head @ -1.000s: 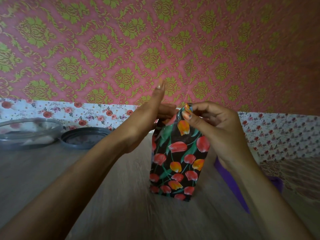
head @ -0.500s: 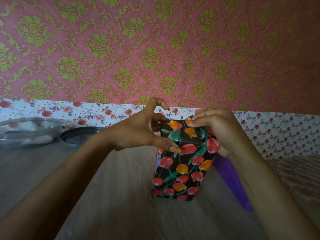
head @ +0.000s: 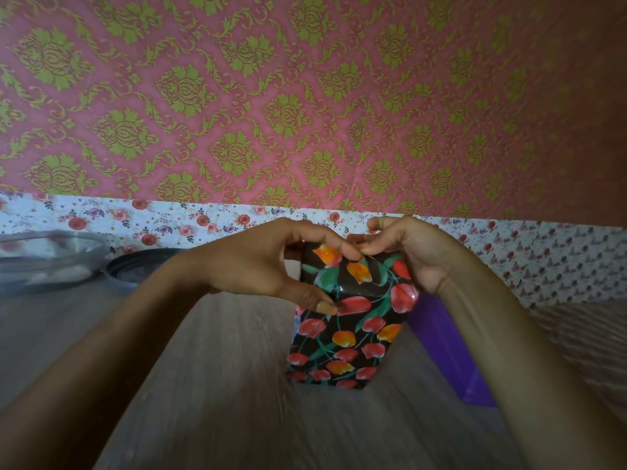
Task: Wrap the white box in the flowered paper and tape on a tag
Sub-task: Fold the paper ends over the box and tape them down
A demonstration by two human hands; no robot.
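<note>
The box stands upright on the wooden table, covered in black paper with red and orange tulips (head: pixel 342 337). A sliver of the white box (head: pixel 291 269) shows at its upper left edge. My left hand (head: pixel 264 262) grips the top left, thumb pressed on the front face and fingers over the folded top flap. My right hand (head: pixel 417 252) holds the top right corner, fingertips pinching the flap down beside the left fingers. No tag or tape is visible.
A clear plastic bowl (head: pixel 44 256) and a dark round lid (head: pixel 135 269) sit at the far left of the table (head: pixel 210 385). A purple object (head: pixel 451 347) lies right of the box, partly under my right forearm. A patterned wall rises close behind.
The top flap, standing up a second ago, now lies folded flat over the box top. My left hand dropped from a raised flat pose to grip the top; both hands sank slightly.
</note>
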